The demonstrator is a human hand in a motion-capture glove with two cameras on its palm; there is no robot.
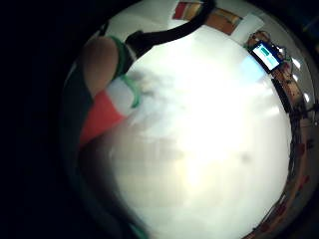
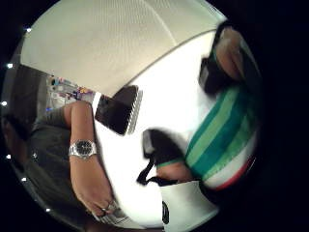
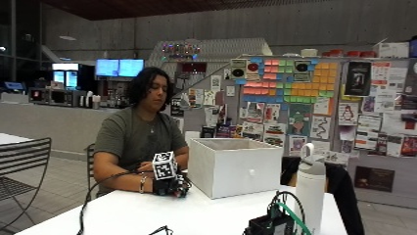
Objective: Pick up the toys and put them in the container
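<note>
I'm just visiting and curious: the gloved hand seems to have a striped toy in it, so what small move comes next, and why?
Probably lift and carry it over the white box. The right hand is low on the table beside the box, its fingers around the green-striped toy, which is not yet inside.

Container (image 3: 244,171) interior hidden behind its front wall from the outside view, contents can't be told. Gloved right hand (image 3: 171,186), just beside the container, too small and dark there to read the fingers. Striped toy (image 2: 223,140) runs off the palm view's rim, full shape unclear. Little-finger palm view: table (image 1: 209,149) washed out, toy blurred.
</note>
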